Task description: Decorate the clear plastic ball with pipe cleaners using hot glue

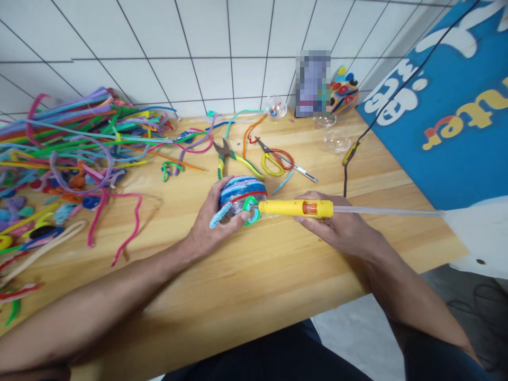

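My left hand [212, 219] is wrapped round a ball [240, 193] covered in blue, purple and red pipe cleaners, resting on the wooden table [254, 275]. A light blue pipe cleaner end [219, 216] sticks out under my thumb, and a green loop [251, 207] sits on the ball's near side. My right hand [337, 225] grips a yellow glue gun [296, 208]. Its nozzle points left and touches the ball by the green loop. A clear glue stick [389, 211] juts out of the gun's back to the right.
A big heap of coloured pipe cleaners [67, 143] fills the table's left. Behind the ball lie pliers [228, 156] and yellow-handled scissors [273, 159]. Clear half-spheres [336, 141] and a finished ball [344, 95] stand at the back right. A black cable [349, 159] runs along a blue sign [452, 106].
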`<state>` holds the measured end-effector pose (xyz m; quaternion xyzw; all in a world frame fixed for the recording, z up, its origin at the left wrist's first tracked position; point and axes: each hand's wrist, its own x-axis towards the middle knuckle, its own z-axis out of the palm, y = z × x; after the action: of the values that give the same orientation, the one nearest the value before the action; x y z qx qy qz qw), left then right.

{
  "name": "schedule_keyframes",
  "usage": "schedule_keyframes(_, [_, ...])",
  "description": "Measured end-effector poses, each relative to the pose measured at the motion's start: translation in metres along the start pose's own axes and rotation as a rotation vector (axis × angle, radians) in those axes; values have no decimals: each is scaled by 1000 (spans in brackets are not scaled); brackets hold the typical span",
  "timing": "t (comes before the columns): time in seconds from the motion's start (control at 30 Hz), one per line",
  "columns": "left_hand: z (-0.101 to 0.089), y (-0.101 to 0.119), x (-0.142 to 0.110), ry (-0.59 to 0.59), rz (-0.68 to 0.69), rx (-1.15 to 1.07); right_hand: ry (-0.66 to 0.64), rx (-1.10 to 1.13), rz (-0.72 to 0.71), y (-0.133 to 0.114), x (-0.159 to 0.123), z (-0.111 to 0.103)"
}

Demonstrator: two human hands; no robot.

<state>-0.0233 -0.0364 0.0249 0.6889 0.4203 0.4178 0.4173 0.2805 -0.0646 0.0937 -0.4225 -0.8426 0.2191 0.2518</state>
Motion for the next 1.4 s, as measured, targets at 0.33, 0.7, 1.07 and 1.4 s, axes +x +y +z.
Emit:
schedule_keyframes(0.33, [1, -4, 0, 9, 17, 3, -5, 2, -5, 0, 0, -1])
schedule_keyframes(0.7, [-1, -1, 0, -11, 35, 9, 32, 8, 19, -1, 2, -1])
schedule_keyframes(1.07, [-1, -2, 0, 2, 15, 11, 11, 30, 47, 3, 1, 2])
schedule_keyframes(1.4, [-1, 0, 0, -7, -5, -6, -29, 37, 39, -1, 1, -1])
